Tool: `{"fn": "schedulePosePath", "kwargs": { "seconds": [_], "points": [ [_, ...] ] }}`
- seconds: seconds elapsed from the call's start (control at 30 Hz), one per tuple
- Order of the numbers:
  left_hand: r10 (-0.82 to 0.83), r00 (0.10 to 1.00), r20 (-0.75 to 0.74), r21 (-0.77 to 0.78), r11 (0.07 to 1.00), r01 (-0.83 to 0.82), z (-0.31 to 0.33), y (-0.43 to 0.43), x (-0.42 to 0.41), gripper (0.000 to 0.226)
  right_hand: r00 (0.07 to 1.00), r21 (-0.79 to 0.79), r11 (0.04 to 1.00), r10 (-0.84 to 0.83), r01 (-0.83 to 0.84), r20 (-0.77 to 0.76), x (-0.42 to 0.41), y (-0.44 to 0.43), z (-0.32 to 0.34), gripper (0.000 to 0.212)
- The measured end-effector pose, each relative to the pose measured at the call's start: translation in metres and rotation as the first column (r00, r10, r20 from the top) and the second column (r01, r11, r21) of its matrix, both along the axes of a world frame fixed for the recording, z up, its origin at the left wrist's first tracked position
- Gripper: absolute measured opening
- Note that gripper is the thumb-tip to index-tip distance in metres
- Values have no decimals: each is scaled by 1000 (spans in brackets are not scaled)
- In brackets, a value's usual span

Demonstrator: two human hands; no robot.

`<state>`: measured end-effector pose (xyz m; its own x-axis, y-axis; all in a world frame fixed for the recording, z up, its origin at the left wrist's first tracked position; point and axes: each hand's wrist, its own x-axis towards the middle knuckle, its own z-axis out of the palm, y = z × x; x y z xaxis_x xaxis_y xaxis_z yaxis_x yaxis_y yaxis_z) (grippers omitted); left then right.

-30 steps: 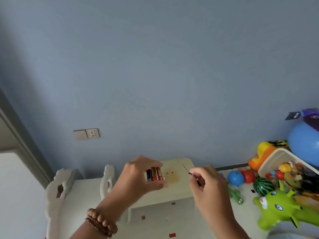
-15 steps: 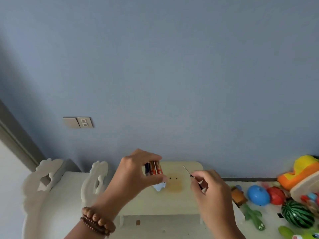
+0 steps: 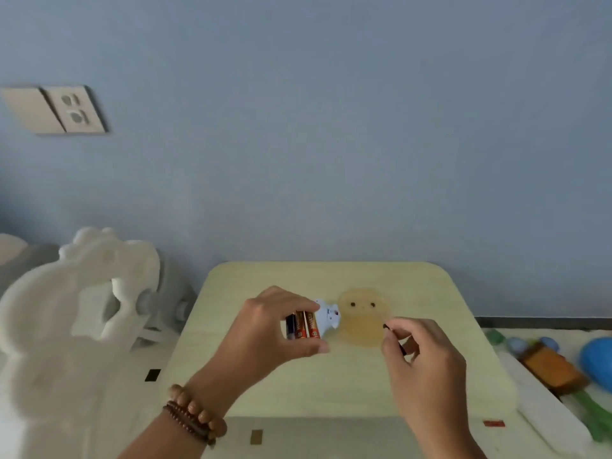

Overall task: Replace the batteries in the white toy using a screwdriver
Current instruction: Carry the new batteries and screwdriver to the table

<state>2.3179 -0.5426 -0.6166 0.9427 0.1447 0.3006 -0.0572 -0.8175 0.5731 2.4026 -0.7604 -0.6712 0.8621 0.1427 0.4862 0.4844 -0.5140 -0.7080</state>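
White toy [image 3: 328, 318] shows mid-worktop [image 3: 331, 385], tight against the batteries [image 3: 303, 326] and the left hand [image 3: 275, 329]. I can't tell if it's lifted or lying flat. The left hand grips the batteries side by side between thumb and fingers. To the right, the right hand [image 3: 424, 356] pinches the thin dark screwdriver [image 3: 402, 349], near the toy but apart from it, over a faded face print [image 3: 364, 321].
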Motion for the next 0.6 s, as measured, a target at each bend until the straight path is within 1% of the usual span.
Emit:
{"fn": "schedulePosePath", "kwargs": {
  "seconds": [0.1,0.2,0.27,0.33,0.4,0.47,0.5,0.53,0.57,0.6],
  "points": [
    [-6,1000,-3,-23,1000,6,-63,4,7,60,1000,-9,1000,-22,22,-7,9,2,-58,22],
    [-20,999,-30,-64,998,18,-106,7,17,60,998,-47,998,-50,48,-41,14,-1,-96,22],
    [-42,997,-67,-50,998,39,-125,9,22,61,994,-88,993,-83,77,-71,14,-4,-113,21],
    [-66,993,-100,-1,998,66,-137,10,24,62,994,-156,985,-90,78,-67,14,-3,-126,22],
    [-100,987,-123,58,992,108,-150,10,27,62,994,-238,968,-95,80,-53,15,1,-136,25],
    [-118,984,-133,72,989,128,-165,10,31,60,994,-277,955,-108,105,4,18,5,-148,18],
    [-114,985,-129,76,989,125,-173,11,33,59,994,-282,953,-98,110,57,19,5,-152,9],
    [-106,987,-124,77,990,116,-180,13,36,59,992,-281,953,-97,117,87,21,6,-154,8],
    [-104,987,-123,70,991,113,-185,14,38,58,990,-286,951,-93,120,106,23,5,-159,12],
    [-109,986,-127,58,991,117,-189,15,39,57,989,-292,947,-105,131,106,25,3,-161,10]
  ]
}}
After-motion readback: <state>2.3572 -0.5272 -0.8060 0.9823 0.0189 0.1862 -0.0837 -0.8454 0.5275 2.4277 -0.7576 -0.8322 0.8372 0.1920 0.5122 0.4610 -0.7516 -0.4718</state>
